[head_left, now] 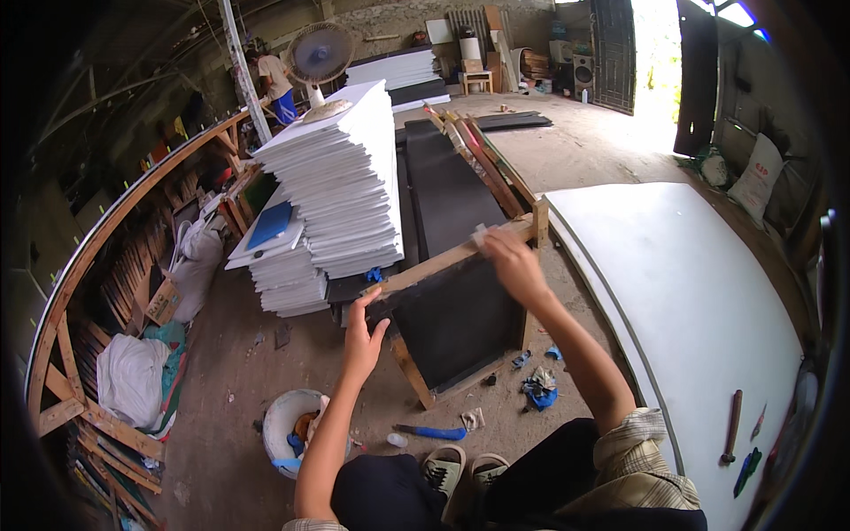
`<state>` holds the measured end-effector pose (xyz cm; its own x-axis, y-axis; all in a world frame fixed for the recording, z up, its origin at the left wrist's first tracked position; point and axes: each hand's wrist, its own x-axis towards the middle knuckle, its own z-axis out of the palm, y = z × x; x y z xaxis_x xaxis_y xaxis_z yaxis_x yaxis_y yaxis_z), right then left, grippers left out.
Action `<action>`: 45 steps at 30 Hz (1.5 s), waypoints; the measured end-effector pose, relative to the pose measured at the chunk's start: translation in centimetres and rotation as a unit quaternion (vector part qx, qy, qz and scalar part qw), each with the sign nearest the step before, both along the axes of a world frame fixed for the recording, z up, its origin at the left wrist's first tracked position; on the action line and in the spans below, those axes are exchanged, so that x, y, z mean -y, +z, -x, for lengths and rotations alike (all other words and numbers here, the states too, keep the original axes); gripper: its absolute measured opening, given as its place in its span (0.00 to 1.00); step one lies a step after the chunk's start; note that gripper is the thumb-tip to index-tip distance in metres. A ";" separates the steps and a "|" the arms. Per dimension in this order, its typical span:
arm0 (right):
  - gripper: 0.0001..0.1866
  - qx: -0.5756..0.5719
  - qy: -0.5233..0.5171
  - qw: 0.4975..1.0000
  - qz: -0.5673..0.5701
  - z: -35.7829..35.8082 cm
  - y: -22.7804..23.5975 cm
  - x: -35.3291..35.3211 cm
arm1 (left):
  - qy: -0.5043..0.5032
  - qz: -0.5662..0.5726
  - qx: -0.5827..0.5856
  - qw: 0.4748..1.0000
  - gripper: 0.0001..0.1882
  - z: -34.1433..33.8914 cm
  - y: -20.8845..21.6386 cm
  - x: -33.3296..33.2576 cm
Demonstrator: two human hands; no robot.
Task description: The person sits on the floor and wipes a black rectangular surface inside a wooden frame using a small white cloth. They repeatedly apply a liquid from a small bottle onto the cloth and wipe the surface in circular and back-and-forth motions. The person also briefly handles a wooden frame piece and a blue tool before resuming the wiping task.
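Observation:
A wooden frame (416, 273) with a black board (456, 314) fixed in it stands tilted on the floor in front of me. My left hand (363, 334) grips the frame's left edge near the top corner. Fingers closed, my right hand (511, 261) presses a small pale block (479, 235) onto the top wooden rail near the right corner. My knees and sandalled feet (465, 469) are below the frame.
A tall stack of white panels (341, 177) stands behind the frame, beside several more black framed boards (447, 177). A big white sheet (691, 301) lies at right with a hammer (731, 425) on it. A white bucket (288, 425), blue-handled tool (434, 432) and rags (538, 388) lie on the floor. A person (274, 84) stands far back by a fan.

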<state>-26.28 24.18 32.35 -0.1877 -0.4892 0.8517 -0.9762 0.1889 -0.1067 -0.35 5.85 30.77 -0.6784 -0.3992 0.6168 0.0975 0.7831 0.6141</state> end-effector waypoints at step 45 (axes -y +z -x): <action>0.36 0.366 -0.238 0.899 -0.022 8.3 -21.1 -2.8 | 0.013 -0.113 0.098 0.989 0.42 3.1 -17.8 4.3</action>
